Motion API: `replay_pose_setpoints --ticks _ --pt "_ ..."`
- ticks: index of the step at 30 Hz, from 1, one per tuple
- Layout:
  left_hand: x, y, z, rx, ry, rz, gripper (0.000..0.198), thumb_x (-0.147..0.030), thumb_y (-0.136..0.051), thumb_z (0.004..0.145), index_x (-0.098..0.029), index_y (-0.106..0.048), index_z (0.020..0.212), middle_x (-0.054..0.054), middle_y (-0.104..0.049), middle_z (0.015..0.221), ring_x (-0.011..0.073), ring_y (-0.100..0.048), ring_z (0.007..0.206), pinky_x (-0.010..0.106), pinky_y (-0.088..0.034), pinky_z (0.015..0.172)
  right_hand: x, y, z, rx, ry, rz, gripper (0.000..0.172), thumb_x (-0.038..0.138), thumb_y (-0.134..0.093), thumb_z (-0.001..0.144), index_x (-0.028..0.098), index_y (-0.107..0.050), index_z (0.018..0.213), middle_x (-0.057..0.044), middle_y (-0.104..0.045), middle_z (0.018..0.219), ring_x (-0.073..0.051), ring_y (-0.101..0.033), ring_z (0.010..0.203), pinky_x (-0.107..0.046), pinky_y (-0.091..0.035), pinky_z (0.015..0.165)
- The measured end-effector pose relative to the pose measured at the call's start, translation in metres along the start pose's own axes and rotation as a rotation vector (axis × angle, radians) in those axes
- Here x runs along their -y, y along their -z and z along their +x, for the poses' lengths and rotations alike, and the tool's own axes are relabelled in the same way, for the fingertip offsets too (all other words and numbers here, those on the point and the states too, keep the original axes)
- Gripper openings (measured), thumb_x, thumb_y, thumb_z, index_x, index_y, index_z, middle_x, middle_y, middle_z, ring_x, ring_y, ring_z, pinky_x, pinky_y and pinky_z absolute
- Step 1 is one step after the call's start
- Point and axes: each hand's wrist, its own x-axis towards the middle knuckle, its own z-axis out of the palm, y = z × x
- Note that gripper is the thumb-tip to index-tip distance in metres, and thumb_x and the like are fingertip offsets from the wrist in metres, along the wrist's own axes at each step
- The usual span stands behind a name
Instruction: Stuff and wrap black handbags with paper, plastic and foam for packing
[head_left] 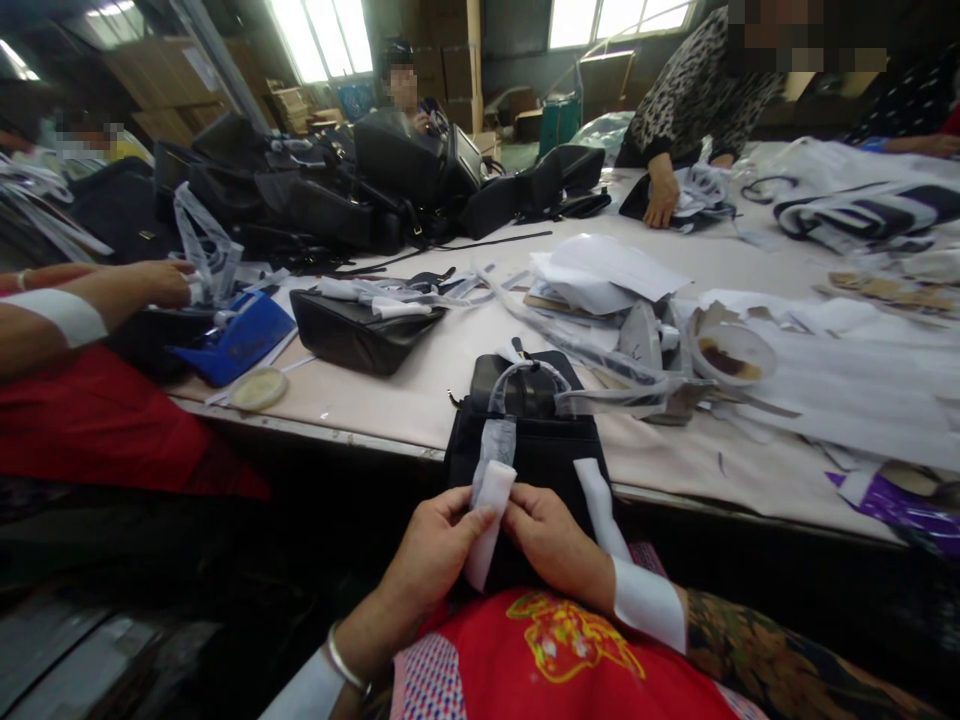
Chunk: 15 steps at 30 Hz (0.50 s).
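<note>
A black handbag (555,440) leans on the table edge in front of me, its looped handle (529,372) covered in clear plastic. Between both hands is a white foam strip (491,495), beside a strap wrapped in clear film (496,440). My left hand (435,545) pinches the foam strip, thumb on its front. From the other side, the fingers of my right hand (551,535) close on the strip's edge; their tips are partly hidden behind it. A second white foam piece (600,505) hangs down the bag's right side, apart from my fingers.
Black bags (300,200) are heaped at the back left. Another black bag (367,335) lies nearer, by a blue tray (236,335) and a co-worker's hand (161,285). Right of my bag are a grey box (652,345), a round tub (731,355) and white sheets (847,380). Another person's hand (661,190) works across the table.
</note>
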Motion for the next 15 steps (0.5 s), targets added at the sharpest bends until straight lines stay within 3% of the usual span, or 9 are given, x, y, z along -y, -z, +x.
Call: replay_pose_setpoints --ticks 5,9,12,15 --pt "0.001 -0.004 0.002 0.024 -0.087 0.160 0.041 -0.047 -0.063 0.089 -0.016 -0.069 0.115 0.007 -0.073 0.100 0.0221 -0.067 0.092 0.029 -0.053 0.080 0.001 0.004 -0.003 0.009 0.104 -0.270 0.027 0.024 -0.044 0.092 0.017 -0.058 0.069 0.001 -0.053 0.063 -0.011 -0.046 0.059 -0.024 -0.035 0.056" --pt "0.004 -0.008 -0.001 -0.028 -0.132 0.294 0.039 -0.051 -0.054 0.093 -0.019 -0.069 0.111 0.005 -0.072 0.095 0.0203 -0.066 0.090 0.027 -0.052 0.080 0.008 0.008 -0.005 -0.016 0.253 -0.689 0.029 0.017 -0.041 0.092 0.015 -0.059 0.070 -0.005 -0.062 0.068 -0.014 -0.052 0.062 -0.026 -0.036 0.059" --pt "0.002 -0.011 -0.002 -0.034 -0.100 0.342 0.043 -0.056 -0.052 0.092 -0.018 -0.068 0.104 0.005 -0.071 0.089 0.0204 -0.065 0.084 0.026 -0.052 0.076 0.017 0.011 -0.007 0.013 0.326 -1.057 0.022 0.016 -0.046 0.089 0.013 -0.064 0.076 -0.010 -0.067 0.073 -0.017 -0.057 0.063 -0.029 -0.036 0.057" --pt "0.002 -0.010 0.003 -0.056 -0.074 0.357 0.051 -0.066 -0.054 0.086 -0.017 -0.067 0.094 0.005 -0.069 0.079 0.0208 -0.063 0.075 0.027 -0.052 0.066 0.032 0.019 -0.008 0.010 0.408 -1.278 0.017 0.021 -0.050 0.089 0.013 -0.064 0.083 -0.011 -0.067 0.078 -0.021 -0.060 0.067 -0.031 -0.039 0.058"
